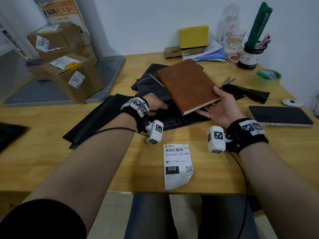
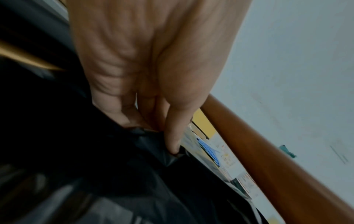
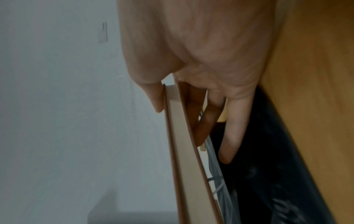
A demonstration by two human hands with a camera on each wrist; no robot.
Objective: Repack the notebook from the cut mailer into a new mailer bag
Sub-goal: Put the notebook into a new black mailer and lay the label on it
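Note:
A brown notebook [image 1: 186, 83] is held tilted above the table's middle. My right hand [image 1: 219, 104] grips its near corner, thumb on the cover and fingers beneath; the right wrist view shows the notebook [image 3: 180, 151] edge-on between thumb and fingers. My left hand [image 1: 157, 106] pinches the edge of a black mailer bag [image 1: 96, 118] lying flat below the notebook; in the left wrist view my fingers [image 2: 172, 141] hold the black mailer bag [image 2: 114, 174]. A second black mailer [image 1: 146, 80] lies crumpled behind the notebook.
A shipping label [image 1: 177, 165] lies near the front edge of the table [image 1: 51, 161]. A phone [image 1: 280, 115] and a tape roll [image 1: 267, 77] sit at the right. Scissors [image 1: 227, 81] and a cut black strip [image 1: 246, 92] lie beside the notebook. Cardboard boxes [image 1: 72, 76] stand at the left.

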